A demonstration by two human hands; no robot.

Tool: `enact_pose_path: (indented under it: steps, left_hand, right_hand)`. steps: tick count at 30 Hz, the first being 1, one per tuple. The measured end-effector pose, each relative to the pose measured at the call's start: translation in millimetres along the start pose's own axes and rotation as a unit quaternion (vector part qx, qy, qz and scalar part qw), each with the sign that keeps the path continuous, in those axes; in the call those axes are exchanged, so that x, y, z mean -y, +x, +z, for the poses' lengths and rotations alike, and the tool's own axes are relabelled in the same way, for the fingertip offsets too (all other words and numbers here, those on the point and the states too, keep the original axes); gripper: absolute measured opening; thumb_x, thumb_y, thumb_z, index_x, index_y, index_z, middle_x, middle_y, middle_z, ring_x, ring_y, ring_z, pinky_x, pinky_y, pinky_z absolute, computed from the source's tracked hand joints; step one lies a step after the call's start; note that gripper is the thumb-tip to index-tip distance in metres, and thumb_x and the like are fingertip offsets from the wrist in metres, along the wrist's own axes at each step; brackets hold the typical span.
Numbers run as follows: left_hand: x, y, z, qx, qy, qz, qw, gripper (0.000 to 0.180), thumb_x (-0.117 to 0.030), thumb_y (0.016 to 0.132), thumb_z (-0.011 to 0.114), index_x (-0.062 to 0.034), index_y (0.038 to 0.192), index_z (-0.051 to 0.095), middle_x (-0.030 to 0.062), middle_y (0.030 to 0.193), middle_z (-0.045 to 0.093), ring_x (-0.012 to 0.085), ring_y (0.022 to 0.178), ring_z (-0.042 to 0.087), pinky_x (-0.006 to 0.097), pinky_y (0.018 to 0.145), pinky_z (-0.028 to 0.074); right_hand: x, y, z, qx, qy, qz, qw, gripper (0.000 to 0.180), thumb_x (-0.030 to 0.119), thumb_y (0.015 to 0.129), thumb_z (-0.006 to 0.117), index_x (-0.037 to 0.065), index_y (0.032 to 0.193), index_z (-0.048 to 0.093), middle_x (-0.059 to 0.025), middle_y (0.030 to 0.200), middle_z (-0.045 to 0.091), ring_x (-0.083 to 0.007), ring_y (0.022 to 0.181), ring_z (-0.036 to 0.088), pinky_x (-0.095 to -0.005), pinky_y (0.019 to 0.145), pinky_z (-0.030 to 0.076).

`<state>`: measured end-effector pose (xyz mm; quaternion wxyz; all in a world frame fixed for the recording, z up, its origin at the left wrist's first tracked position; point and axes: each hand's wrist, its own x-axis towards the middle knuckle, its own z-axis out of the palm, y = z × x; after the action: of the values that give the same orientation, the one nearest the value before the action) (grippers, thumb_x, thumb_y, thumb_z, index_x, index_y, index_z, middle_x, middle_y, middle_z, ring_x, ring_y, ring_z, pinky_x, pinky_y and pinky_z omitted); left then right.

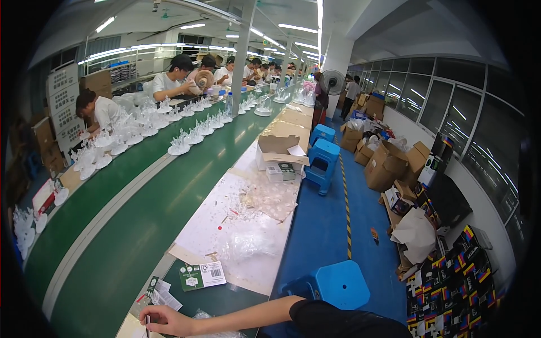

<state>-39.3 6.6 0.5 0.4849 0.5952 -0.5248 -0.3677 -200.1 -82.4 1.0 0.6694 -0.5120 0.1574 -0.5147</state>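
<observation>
My right hand (167,321) reaches in from the lower right, its arm in a black sleeve, to the bottom left of the view. The fingers are closed in a pinch around a thin, narrow thing that I cannot make out. Just above the hand lie folded white leaflets (164,296) and, to their right, a flat green-and-white printed carton (202,276). Clear plastic film (204,316) lies partly behind my forearm. My left hand is not in view.
An open cardboard box (276,151) stands farther along the white worktop (211,211), which holds crumpled plastic (248,243) and scraps. Left runs a green conveyor (129,225) with clear ornaments on white bases (194,137). Blue stools (342,284) and people are nearby.
</observation>
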Motion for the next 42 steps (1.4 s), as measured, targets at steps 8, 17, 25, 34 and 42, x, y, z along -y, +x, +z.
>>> enact_pose_path:
  steps: [8,17,25,34,42]
  left_hand:
    - [6,0,1,-0.003,-0.029,-0.011,0.999,0.019,-0.014,0.093,0.055,0.0022,0.101,0.062,0.0047,0.078,0.061,0.0102,0.062,0.051,0.022,0.056,0.043]
    - [2,0,0,-0.005,-0.027,-0.008,1.0,0.019,-0.013,0.093,0.054,0.0022,0.101,0.061,0.0051,0.08,0.061,0.0108,0.064,0.052,0.022,0.056,0.044]
    - [5,1,4,0.015,-0.038,-0.019,0.999,0.018,-0.014,0.094,0.054,0.0017,0.1,0.061,0.0057,0.083,0.062,0.0111,0.066,0.054,0.022,0.058,0.045]
    - [3,1,1,0.01,-0.041,-0.024,0.999,0.017,-0.014,0.094,0.054,0.0011,0.098,0.061,0.0046,0.08,0.061,0.0108,0.067,0.053,0.022,0.059,0.044]
    - [3,-1,2,0.019,-0.033,-0.023,0.999,0.017,-0.013,0.094,0.054,0.001,0.1,0.061,0.0043,0.08,0.06,0.0105,0.066,0.051,0.022,0.059,0.044]
  right_hand:
    - [5,-4,-2,0.043,-0.005,0.044,0.998,0.012,0.009,0.09,0.054,0.004,0.1,0.052,0.0029,0.078,0.047,-0.0029,0.071,0.045,-0.018,0.06,0.038]
    - [9,-5,6,0.005,-0.061,-0.026,0.998,0.014,0.008,0.088,0.054,0.004,0.101,0.05,0.0018,0.079,0.046,-0.0028,0.07,0.044,-0.0185,0.06,0.037]
    - [-1,-6,-6,0.043,-0.039,0.001,0.998,0.013,0.008,0.088,0.053,0.004,0.099,0.051,0.0024,0.077,0.045,-0.0027,0.068,0.042,-0.0182,0.058,0.035]
    - [1,-4,0,0.001,-0.054,-0.041,0.998,0.014,0.01,0.087,0.054,0.005,0.1,0.052,0.0031,0.078,0.046,-0.0022,0.068,0.042,-0.0186,0.058,0.036]
    - [-1,-3,-2,-0.02,-0.099,-0.034,0.994,0.016,0.014,0.088,0.054,0.005,0.101,0.053,0.0023,0.078,0.047,-0.0039,0.067,0.043,-0.0196,0.059,0.037]
